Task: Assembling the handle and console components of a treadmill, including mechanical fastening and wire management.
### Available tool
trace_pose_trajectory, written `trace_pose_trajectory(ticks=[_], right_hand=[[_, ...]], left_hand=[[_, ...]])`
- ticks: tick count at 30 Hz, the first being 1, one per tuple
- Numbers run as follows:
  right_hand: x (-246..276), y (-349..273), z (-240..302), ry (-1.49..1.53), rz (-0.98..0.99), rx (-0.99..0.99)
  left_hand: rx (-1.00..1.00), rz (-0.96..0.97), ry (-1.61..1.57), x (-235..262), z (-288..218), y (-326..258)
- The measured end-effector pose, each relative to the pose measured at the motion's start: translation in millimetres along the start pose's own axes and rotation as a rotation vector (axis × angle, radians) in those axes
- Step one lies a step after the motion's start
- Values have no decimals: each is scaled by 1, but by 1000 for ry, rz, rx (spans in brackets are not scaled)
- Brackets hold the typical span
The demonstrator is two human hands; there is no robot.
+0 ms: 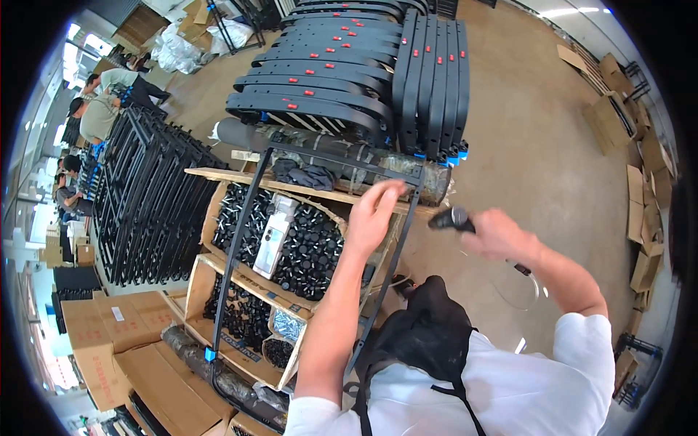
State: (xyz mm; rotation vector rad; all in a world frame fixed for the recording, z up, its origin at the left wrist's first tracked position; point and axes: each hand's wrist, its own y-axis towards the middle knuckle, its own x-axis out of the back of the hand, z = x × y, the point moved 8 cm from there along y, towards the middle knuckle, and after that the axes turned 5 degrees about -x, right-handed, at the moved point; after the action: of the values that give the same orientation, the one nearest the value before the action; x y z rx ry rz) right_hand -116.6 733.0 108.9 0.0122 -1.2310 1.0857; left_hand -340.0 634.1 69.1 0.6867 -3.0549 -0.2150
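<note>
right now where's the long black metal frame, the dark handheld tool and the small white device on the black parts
long black metal frame (243,211), head view, left rail
dark handheld tool (449,218), head view, front end
small white device (273,236), head view, body middle

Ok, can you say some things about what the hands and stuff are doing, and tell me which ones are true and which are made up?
1. The left hand touches the top of a black metal frame. True.
2. The right hand is empty. False: it grips a dark tool with a hose.
3. The wooden shelves hold lots of small black parts. True.
4. The long black pieces stacked at the back have green dots. False: the dots are red.
5. The cardboard boxes sit at the lower left. True.
</note>
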Motion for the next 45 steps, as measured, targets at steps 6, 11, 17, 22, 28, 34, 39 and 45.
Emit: trace_pose_trajectory(ticks=[6, 11, 17, 22, 28, 34, 39, 45], right_hand=[[85, 27, 52, -2, -145, 57], [69, 58, 44, -69, -131, 42], [65, 66, 38, -80, -46, 1], [68, 66, 47, -85, -43, 11], [58, 65, 46, -114, -36, 31], [52, 66, 42, -87, 17, -59], [43, 73, 35, -22, 79, -245], [49, 68, 38, 45, 39, -305]], left_hand=[[46, 274, -397, -81, -34, 61], [118, 175, -548, -85, -3, 67], [118, 150, -544, -86, 2, 67], [123, 143, -546, -81, 8, 69], [81, 156, -471, -80, 3, 60], [91, 171, -438, -81, 4, 56], [142, 183, -560, -88, 16, 62], [100, 206, -583, -90, 6, 68]])
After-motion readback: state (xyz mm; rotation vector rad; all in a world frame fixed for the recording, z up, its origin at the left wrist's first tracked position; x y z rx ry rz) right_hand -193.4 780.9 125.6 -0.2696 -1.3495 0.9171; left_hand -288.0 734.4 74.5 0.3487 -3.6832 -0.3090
